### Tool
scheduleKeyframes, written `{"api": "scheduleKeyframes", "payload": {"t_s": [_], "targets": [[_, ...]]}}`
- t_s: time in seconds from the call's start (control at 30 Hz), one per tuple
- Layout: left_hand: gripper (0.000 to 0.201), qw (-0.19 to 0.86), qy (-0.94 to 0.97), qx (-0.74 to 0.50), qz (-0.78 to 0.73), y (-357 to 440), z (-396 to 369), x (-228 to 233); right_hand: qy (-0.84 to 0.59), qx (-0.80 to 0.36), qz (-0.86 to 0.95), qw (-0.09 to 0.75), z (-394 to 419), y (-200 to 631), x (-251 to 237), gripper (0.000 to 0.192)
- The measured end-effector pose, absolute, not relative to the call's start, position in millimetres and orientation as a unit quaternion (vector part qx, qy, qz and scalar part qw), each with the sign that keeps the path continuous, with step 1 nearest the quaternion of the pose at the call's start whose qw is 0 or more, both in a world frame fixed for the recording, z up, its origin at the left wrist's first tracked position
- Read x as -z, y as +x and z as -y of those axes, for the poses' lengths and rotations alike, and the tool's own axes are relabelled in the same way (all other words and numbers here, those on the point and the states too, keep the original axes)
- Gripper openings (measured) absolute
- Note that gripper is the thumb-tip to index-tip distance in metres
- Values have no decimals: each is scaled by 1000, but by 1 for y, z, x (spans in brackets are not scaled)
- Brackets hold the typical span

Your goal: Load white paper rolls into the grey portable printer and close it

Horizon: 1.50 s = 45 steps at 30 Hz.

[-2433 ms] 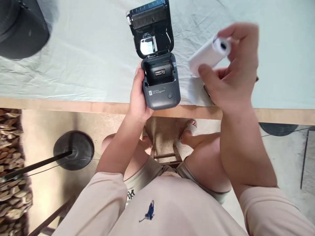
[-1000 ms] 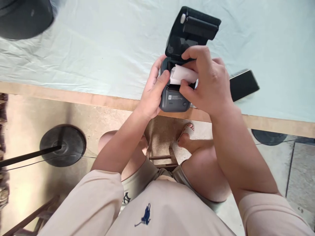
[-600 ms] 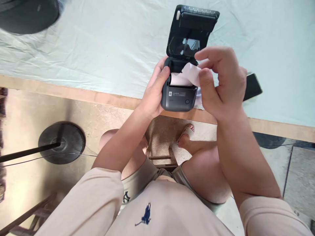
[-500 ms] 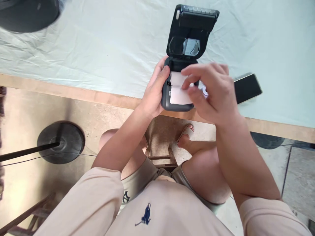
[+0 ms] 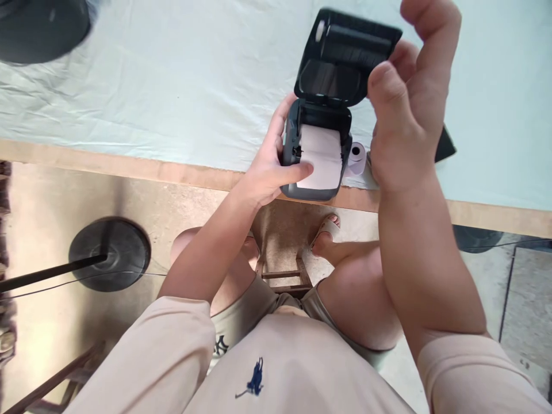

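Note:
A small dark grey label printer (image 5: 293,126) sits at the near edge of the table, its lid (image 5: 345,57) swung open and back. A white paper strip (image 5: 321,158) from the roll inside lies over the printer's front. My left hand (image 5: 269,167) grips the printer's left side, its thumb pressing the strip down. My right hand (image 5: 409,98) is raised beside the lid, fingers touching its right edge. A second small white paper roll (image 5: 357,156) lies on the table just right of the printer.
A pale green cloth (image 5: 172,86) covers the table; its wooden edge (image 5: 129,167) runs across the frame. A dark phone (image 5: 444,150) lies behind my right hand. A black round object (image 5: 38,29) sits far left. Below, a black stand base (image 5: 110,253) rests on the floor.
The roll went from my right hand into the printer, and the strip was pulled forward over the front. My right hand let go and rose to the lid; my left thumb now pins the strip.

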<state>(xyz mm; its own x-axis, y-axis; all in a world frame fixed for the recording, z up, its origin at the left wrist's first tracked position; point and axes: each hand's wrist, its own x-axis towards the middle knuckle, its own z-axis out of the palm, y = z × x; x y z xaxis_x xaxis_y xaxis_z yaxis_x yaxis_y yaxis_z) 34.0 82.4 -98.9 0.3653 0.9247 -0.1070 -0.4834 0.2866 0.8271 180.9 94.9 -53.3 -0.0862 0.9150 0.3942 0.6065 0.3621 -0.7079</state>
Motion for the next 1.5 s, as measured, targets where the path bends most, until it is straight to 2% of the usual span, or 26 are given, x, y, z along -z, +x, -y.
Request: {"api": "scheduleKeyframes", "payload": {"t_s": [0.1,0.13,0.2,0.3,0.37,0.43,0.63,0.83,1.0,1.2,1.33,1.43,1.5], "targets": [[86,730,377,-475,-315,34,-82,100,-521,-237,662,485,-97,180,53,33],[86,730,379,-476,-312,34,-82,100,-525,-236,667,473,-96,180,52,32],[80,739,377,-481,-284,33,-82,101,-532,-222,712,401,-94,180,50,31],[59,753,358,-493,-247,31,-82,102,-540,-205,780,240,-89,180,46,41],[49,758,352,-492,-244,30,-83,103,-548,-199,791,185,-86,177,42,49],[44,761,347,-487,-253,29,-83,103,-554,-190,793,168,-82,172,40,54],[36,775,304,-468,-296,30,-85,103,-585,-163,774,181,-78,161,40,44],[41,751,291,-504,-311,40,-80,88,-555,-166,774,256,-83,172,42,36],[42,774,268,-476,-320,34,-83,92,-553,-194,747,313,-83,181,43,34],[53,796,175,-460,-351,32,-81,101,-573,-224,759,213,-81,178,47,53],[53,782,243,-477,-320,35,-81,94,-571,-211,758,232,-80,174,47,50],[45,779,283,-484,-280,37,-83,93,-575,-186,760,241,-80,175,45,45],[52,794,281,-475,-256,37,-87,97,-568,-165,769,245,-80,178,44,43]]}}
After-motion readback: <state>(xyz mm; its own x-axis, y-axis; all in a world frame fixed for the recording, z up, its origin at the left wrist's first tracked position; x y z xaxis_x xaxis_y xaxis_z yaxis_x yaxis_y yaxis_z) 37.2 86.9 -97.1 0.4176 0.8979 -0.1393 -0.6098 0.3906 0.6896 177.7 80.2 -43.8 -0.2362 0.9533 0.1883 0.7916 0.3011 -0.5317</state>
